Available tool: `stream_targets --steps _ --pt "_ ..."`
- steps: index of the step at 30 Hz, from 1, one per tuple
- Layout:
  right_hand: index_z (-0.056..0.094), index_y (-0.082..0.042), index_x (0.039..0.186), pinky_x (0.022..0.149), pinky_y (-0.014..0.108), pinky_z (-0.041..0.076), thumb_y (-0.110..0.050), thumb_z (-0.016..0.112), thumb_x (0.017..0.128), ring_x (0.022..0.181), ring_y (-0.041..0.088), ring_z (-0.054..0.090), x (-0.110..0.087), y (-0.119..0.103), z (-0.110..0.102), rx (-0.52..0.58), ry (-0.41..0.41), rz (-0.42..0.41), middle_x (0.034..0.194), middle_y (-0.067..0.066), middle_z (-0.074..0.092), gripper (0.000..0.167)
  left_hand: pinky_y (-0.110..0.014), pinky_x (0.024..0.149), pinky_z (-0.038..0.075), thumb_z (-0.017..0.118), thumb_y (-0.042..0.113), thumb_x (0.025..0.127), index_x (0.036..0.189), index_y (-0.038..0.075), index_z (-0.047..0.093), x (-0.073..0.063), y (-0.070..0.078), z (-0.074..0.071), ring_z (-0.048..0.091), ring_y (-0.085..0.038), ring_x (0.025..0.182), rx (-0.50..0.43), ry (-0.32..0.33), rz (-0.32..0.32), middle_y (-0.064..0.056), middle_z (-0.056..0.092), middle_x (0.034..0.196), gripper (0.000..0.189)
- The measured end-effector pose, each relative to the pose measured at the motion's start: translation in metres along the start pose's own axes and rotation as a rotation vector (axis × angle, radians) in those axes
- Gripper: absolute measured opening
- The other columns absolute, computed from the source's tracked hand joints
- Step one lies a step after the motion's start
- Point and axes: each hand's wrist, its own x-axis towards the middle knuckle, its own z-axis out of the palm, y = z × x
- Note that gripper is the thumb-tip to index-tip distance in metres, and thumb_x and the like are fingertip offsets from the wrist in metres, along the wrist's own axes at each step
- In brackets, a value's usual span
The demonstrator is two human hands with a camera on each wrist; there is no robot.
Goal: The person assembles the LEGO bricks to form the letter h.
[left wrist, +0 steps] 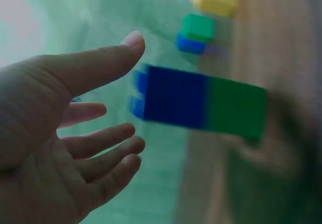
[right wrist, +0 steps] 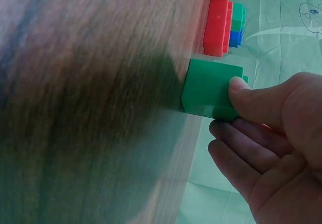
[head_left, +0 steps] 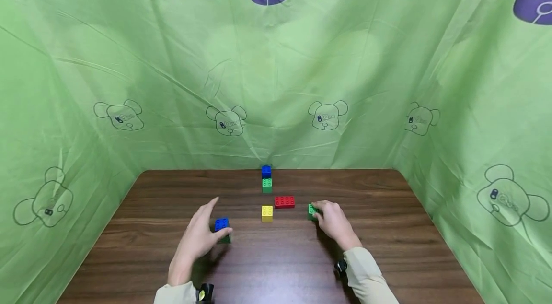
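My left hand [head_left: 196, 237] is spread beside a two-brick stack, a blue toy brick [left wrist: 176, 95] on top of a green brick [left wrist: 236, 107]. Its thumb overlaps the stack in the head view; in the left wrist view the thumb and straight fingers stand apart, with the stack just beyond their tips. On the right, my right hand [head_left: 334, 222] pinches a green brick [right wrist: 209, 88] near its studded top, thumb on one side and fingers on the other. That brick sits upright on the table, right of a red brick [head_left: 284, 202].
Between the hands, a yellow brick [head_left: 267, 214] stands on the brown wooden table [head_left: 276, 265]. Farther back are another green brick [head_left: 267, 185] and a blue brick [head_left: 266, 171] at the table's far edge. Green printed cloth [head_left: 276, 78] hangs around the back and sides.
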Motion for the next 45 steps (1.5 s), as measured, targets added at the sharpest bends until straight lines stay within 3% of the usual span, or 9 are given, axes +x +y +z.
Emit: stream_targets --steps 4,9,12,16,22,29,37,45 --pt "0.075 0.0 0.114 0.087 0.046 0.058 -0.003 0.078 0.087 0.105 0.032 0.071 0.001 0.001 -0.001 -0.001 0.004 0.006 0.114 0.017 0.074 0.028 -0.062 0.106 0.042 0.087 0.027 0.081 0.152 0.005 0.041 0.014 0.023 -0.003 0.05 -0.046 0.131 0.048 0.069 0.098 -0.025 0.052 0.144 0.088" --pt "0.075 0.0 0.113 0.084 0.045 0.059 -0.002 0.078 0.086 0.101 0.03 0.072 -0.001 0.002 0.001 0.006 -0.003 0.006 0.111 0.015 0.075 0.027 -0.058 0.103 0.046 0.089 0.025 0.078 0.144 0.006 0.053 0.029 0.046 0.011 0.057 -0.041 0.123 0.071 0.123 0.194 -0.02 0.059 0.135 0.078" --pt "0.075 -0.001 0.113 0.084 0.045 0.059 -0.003 0.078 0.086 0.101 0.029 0.072 -0.004 0.002 0.003 0.018 -0.009 0.019 0.111 0.015 0.075 0.027 -0.055 0.102 0.048 0.088 0.024 0.079 0.14 0.007 0.058 0.033 0.056 0.028 0.06 -0.037 0.121 0.063 0.078 0.21 -0.016 0.061 0.132 0.069" --pt "0.075 -0.001 0.115 0.085 0.045 0.058 -0.004 0.077 0.087 0.103 0.03 0.072 -0.005 0.0 0.004 0.034 -0.017 0.038 0.113 0.015 0.075 0.028 -0.053 0.095 0.053 0.085 0.027 0.083 0.137 0.011 0.06 0.037 0.064 0.054 0.063 -0.032 0.115 0.07 -0.028 0.196 -0.012 0.06 0.131 0.061" --pt "0.075 0.0 0.113 0.083 0.044 0.059 -0.002 0.078 0.086 0.101 0.03 0.072 -0.005 -0.001 0.004 0.047 -0.007 0.022 0.11 0.016 0.075 0.027 -0.055 0.085 0.056 0.085 0.025 0.084 0.141 0.011 0.057 0.037 0.062 0.085 0.066 -0.034 0.103 0.118 -0.131 0.107 -0.015 0.054 0.134 0.065" --pt "0.075 0.0 0.114 0.084 0.045 0.059 -0.003 0.078 0.086 0.101 0.03 0.072 -0.001 0.002 -0.001 0.044 0.009 0.014 0.111 0.015 0.075 0.028 -0.055 0.078 0.057 0.084 0.017 0.083 0.139 0.007 0.058 0.044 0.06 0.099 0.069 -0.038 0.093 0.161 -0.099 0.047 -0.016 0.059 0.129 0.063" --pt "0.076 -0.001 0.114 0.085 0.045 0.058 -0.002 0.078 0.086 0.102 0.03 0.072 0.001 0.002 -0.001 0.058 0.003 0.023 0.112 0.015 0.075 0.028 -0.054 0.073 0.057 0.083 0.012 0.081 0.125 0.005 0.066 0.049 0.054 0.109 0.069 -0.04 0.092 0.159 -0.048 0.048 -0.014 0.064 0.12 0.048" --pt "0.075 -0.002 0.114 0.085 0.046 0.058 -0.004 0.078 0.086 0.102 0.029 0.072 -0.001 0.005 0.0 0.069 -0.002 0.022 0.112 0.015 0.075 0.028 -0.051 0.071 0.057 0.083 0.01 0.082 0.116 0.006 0.067 0.052 0.05 0.116 0.068 -0.034 0.087 0.128 -0.013 0.042 -0.012 0.066 0.108 0.038"
